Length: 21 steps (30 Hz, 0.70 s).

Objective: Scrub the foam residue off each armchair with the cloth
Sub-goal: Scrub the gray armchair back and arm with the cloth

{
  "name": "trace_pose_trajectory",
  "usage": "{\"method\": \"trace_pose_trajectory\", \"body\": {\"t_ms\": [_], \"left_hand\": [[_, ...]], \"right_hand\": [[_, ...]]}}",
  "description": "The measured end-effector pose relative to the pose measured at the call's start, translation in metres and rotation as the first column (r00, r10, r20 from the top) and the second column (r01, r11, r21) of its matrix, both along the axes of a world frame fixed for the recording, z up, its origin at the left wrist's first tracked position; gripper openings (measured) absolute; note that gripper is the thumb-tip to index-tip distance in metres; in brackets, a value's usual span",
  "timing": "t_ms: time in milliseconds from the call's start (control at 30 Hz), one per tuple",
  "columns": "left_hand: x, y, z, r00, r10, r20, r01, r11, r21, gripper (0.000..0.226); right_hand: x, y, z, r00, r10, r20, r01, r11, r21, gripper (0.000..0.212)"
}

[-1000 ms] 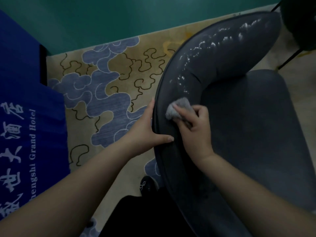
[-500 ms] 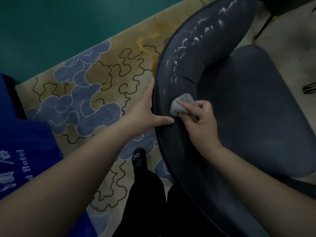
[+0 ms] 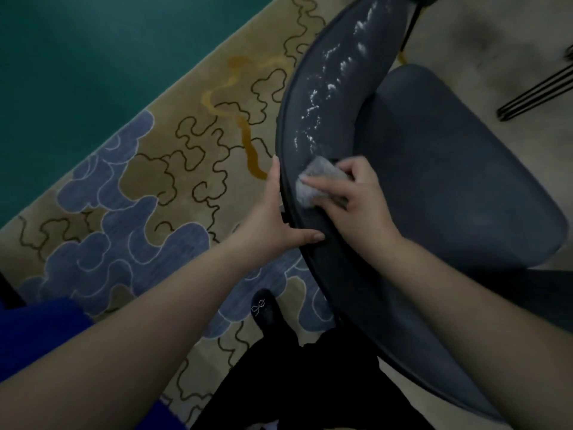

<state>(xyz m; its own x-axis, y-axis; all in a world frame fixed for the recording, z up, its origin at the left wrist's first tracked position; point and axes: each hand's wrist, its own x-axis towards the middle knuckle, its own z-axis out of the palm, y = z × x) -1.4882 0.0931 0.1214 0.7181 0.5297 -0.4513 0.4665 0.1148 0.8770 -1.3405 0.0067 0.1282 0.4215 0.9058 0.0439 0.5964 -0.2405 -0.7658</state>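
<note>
Right hand [image 3: 356,200] clutching grey cloth [image 3: 313,181] against armchair [image 3: 434,169] backrest below foam residue [image 3: 328,88]; left hand [image 3: 276,218] flat, fingers straight, seemingly bracing the rim.

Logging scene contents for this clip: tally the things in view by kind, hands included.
Armchair: 1
Cloth: 1
Hands: 2, the left hand braced on the chair's back rim, the right hand gripping the cloth
Patterned carpet: 1
Black shoe: 1
Total: 6
</note>
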Motion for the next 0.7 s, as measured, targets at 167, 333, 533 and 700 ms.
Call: {"method": "trace_pose_trajectory", "body": {"t_ms": [167,333,533,700], "left_hand": [[-0.001,0.001,-0.008,1.000,0.015,0.009,-0.015,1.000,0.016,0.136],[-0.001,0.006,-0.004,1.000,0.011,-0.013,-0.011,1.000,0.027,0.135],[0.010,0.034,-0.003,1.000,0.000,-0.006,0.001,0.999,0.049,0.127],[0.022,0.056,0.004,0.998,-0.038,-0.047,0.041,0.996,0.076,0.128]], "right_hand": [[0.001,0.038,0.003,0.998,-0.062,-0.021,0.062,0.998,-0.006,0.035],[-0.010,-0.008,-0.001,0.997,0.041,0.064,-0.044,0.998,0.039,0.039],[0.019,0.072,-0.005,0.994,-0.101,0.035,0.101,0.995,0.013,0.034],[0.007,0.030,-0.006,0.999,-0.039,0.031,0.038,0.998,0.055,0.038]]}}
